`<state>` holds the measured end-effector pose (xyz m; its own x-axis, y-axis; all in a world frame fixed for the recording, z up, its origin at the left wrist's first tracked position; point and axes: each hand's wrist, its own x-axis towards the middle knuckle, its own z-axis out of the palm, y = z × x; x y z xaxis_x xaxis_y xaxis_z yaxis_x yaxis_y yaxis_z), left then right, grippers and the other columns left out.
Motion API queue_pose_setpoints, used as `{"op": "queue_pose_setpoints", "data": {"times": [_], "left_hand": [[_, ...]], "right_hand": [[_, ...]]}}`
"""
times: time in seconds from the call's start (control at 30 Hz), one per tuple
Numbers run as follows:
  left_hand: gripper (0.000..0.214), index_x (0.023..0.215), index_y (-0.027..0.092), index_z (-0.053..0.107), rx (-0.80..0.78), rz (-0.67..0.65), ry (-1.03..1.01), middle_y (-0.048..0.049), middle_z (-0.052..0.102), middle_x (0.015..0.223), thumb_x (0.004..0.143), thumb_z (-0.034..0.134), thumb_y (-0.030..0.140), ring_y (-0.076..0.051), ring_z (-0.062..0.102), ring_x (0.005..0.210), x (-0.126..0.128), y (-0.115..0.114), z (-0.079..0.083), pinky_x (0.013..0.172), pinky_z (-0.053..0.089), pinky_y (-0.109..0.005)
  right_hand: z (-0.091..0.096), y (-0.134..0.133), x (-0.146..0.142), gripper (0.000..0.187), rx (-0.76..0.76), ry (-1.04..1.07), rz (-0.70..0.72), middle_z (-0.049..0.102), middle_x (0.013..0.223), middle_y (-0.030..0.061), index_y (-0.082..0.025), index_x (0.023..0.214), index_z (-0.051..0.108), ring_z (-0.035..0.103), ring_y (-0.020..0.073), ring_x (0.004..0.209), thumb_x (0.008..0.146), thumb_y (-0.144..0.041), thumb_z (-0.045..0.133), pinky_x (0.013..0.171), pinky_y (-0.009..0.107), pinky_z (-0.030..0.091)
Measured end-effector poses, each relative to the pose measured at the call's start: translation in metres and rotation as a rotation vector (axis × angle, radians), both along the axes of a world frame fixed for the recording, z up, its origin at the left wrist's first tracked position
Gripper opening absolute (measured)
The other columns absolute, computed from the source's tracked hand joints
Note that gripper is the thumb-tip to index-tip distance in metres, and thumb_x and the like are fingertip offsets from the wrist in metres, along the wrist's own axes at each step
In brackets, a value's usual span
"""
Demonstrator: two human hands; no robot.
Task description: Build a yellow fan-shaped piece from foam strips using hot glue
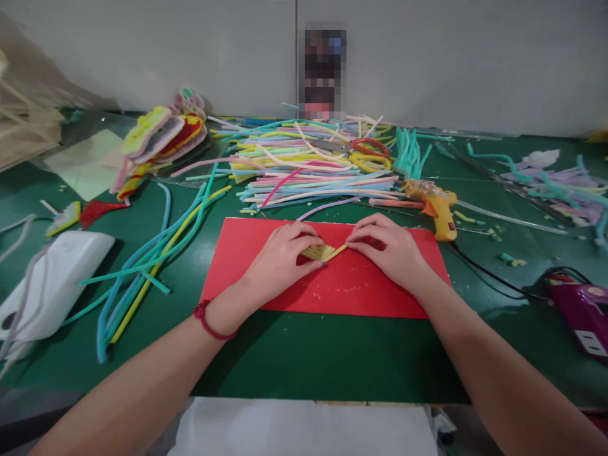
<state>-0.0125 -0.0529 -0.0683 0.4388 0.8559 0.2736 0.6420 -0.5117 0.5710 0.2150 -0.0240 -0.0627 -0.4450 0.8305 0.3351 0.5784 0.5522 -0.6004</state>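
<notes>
Both my hands rest on a red mat (346,288) in the middle of the green table (304,361). My left hand (280,256) is curled over a small fan of yellow pipe-cleaner pieces (319,253) and presses it down. My right hand (387,247) pinches the pointed right end of that same yellow piece between thumb and fingertips. A red cord bracelet sits on my left wrist.
A heap of coloured pipe cleaners (308,164) lies behind the mat, with red-handled scissors (370,147) on it. A yellow glue gun (437,206) lies at the right, finished fuzzy pieces (159,136) back left, a white device (52,278) far left, a purple power strip (582,310) far right.
</notes>
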Motion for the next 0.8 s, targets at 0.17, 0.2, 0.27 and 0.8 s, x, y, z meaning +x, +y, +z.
{"op": "queue_pose_setpoints", "data": {"times": [0.17,0.2,0.27,0.8], "left_hand": [[0.024,0.102,0.02,0.065,-0.007,-0.004,-0.01,-0.008,0.061,0.108,0.08,0.066,0.031,-0.023,0.057,0.103,0.0,0.0,-0.001,0.092,0.045,-0.042],[0.024,0.102,0.02,0.065,-0.01,-0.004,-0.009,-0.0079,0.061,0.108,0.08,0.066,0.031,-0.023,0.057,0.103,0.0,0.0,-0.001,0.092,0.045,-0.042],[0.025,0.102,0.02,0.065,-0.011,-0.002,-0.009,-0.0079,0.061,0.108,0.08,0.066,0.031,-0.023,0.057,0.102,0.0,0.001,-0.002,0.092,0.046,-0.042],[0.029,0.106,0.023,0.062,-0.171,-0.071,-0.058,-0.0059,0.059,0.11,0.08,0.066,0.035,-0.021,0.057,0.103,-0.009,0.005,0.012,0.091,0.047,-0.039]], "right_hand": [[-0.004,-0.002,-0.001,0.012,0.061,-0.039,-0.016,0.059,0.088,0.0044,-0.025,0.083,0.067,0.059,0.0177,0.083,0.087,-0.026,0.056,0.075,0.033,0.049],[-0.004,-0.002,-0.002,0.012,0.054,-0.038,-0.004,0.059,0.088,0.0043,-0.024,0.084,0.067,0.059,0.0174,0.082,0.087,-0.025,0.056,0.075,0.032,0.049],[-0.003,-0.004,-0.004,0.012,0.036,-0.03,0.027,0.06,0.087,0.0041,-0.024,0.087,0.067,0.06,0.0169,0.082,0.088,-0.024,0.055,0.075,0.032,0.049],[-0.003,-0.006,-0.01,0.016,-0.007,-0.027,0.136,0.066,0.087,0.0044,-0.024,0.087,0.068,0.06,0.0174,0.083,0.09,-0.025,0.053,0.077,0.032,0.049]]}}
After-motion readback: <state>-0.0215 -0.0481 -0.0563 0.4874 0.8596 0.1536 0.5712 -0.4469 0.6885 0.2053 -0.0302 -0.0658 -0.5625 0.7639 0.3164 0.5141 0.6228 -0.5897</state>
